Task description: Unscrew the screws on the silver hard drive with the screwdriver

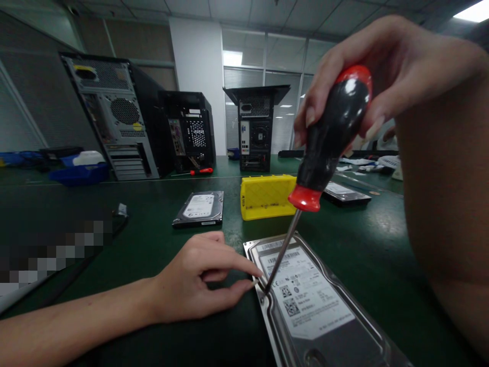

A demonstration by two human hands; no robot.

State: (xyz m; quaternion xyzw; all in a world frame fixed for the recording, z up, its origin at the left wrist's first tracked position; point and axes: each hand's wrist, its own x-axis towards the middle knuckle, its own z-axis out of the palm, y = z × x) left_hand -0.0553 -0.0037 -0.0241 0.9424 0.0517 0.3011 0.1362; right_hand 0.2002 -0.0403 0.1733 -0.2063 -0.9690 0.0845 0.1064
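A silver hard drive (pixel 324 306) with a white label lies label up on the green table, close to me. My right hand (pixel 344 92) is closed around the black and red handle of a screwdriver (pixel 332 127). The screwdriver leans, its shaft coming down to the drive's left edge, where the tip touches. My left hand (pixel 210 275) rests at that same edge, thumb and index finger close together beside the tip. Between them a small pale piece shows, too small to name.
Behind stand a yellow plastic box (pixel 267 198), a second hard drive (pixel 199 208) and a third (pixel 346 193). Computer cases (pixel 124 112) line the back, with a red screwdriver (pixel 202 171) near them. A blue tray (pixel 80 174) and a dark cable (pixel 87 260) are at left.
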